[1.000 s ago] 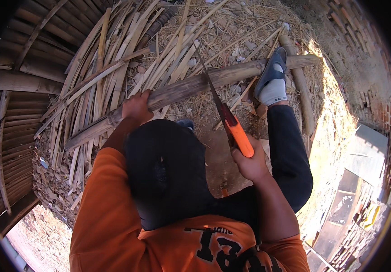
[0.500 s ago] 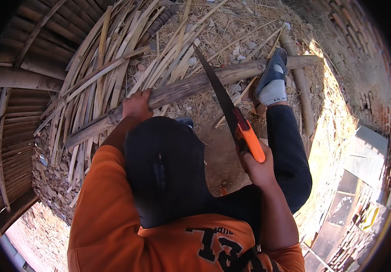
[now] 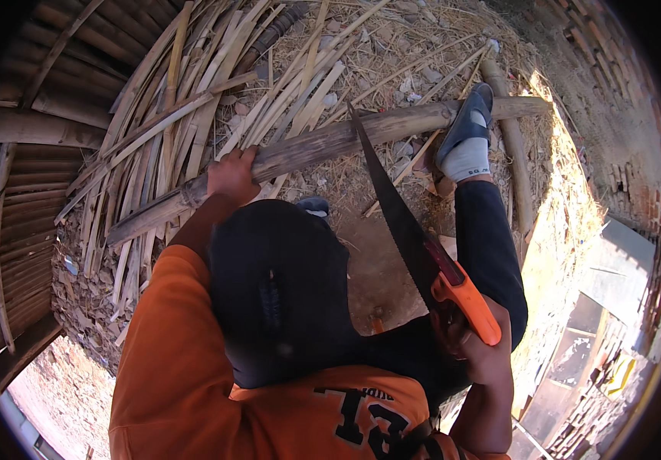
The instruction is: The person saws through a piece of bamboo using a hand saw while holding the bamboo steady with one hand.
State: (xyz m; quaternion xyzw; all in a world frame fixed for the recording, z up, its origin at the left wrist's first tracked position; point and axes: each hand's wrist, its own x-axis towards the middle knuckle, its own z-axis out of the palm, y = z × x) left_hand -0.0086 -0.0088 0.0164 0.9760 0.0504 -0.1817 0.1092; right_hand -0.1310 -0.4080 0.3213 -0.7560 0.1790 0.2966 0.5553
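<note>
A long weathered bamboo pole (image 3: pixel 311 149) lies slantwise across the ground ahead of me. Around its left part, my left hand (image 3: pixel 232 178) is closed, pressing down from above. My right hand (image 3: pixel 485 349) grips the orange handle of a handsaw (image 3: pixel 395 201), close to my bent right knee. The dark toothed blade points forward and left, its tip over the pole near the middle. My right foot, in a dark sandal (image 3: pixel 464 123) and pale sock, rests on the pole's right part. My left foot is mostly hidden behind my knee.
Many split bamboo strips (image 3: pixel 192 115) are heaped at the left and far side, over straw and rubble. Another round pole (image 3: pixel 513 146) lies under the right end. A slatted bamboo wall (image 3: pixel 31 230) stands left; a brick wall (image 3: pixel 621 115) rises right, with grey sheets (image 3: pixel 618 261) below it.
My right hand has drawn the saw back toward me and to the right, so the blade's tip now lies over the pole. My left hand stays on the pole.
</note>
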